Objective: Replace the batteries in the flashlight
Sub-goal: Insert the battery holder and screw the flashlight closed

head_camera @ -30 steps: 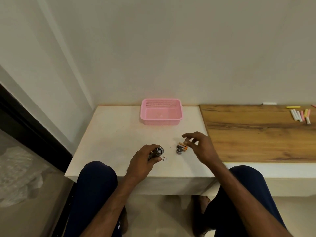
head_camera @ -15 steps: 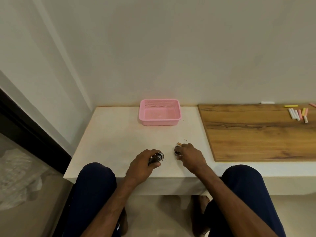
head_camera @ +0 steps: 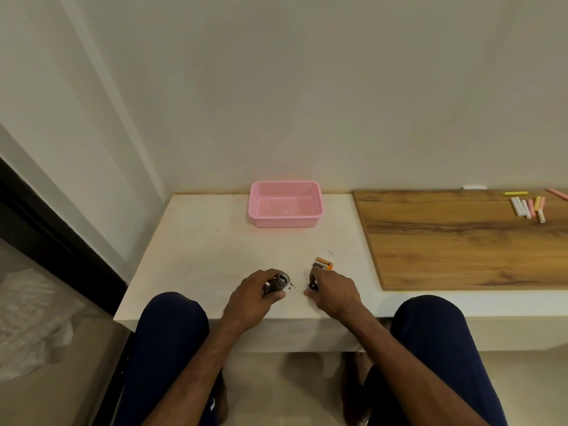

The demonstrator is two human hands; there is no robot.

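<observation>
On the desk (head_camera: 215,256) by its near edge, the left hand (head_camera: 252,299) grasps the flashlight (head_camera: 278,282) in clenched fingers while the right hand (head_camera: 333,292) pinches a small dark part (head_camera: 313,285) between its fingers, just beside the orange batteries (head_camera: 324,263), whose labels are too small to read.

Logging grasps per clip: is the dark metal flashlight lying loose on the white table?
No, the left hand grips the dark metal flashlight, its fingers curled round the barrel.

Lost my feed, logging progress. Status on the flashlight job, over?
Left hand grips flashlight. Right hand pinches small dark part. Orange batteries loose on table just beyond it. Nothing blocking.
</observation>
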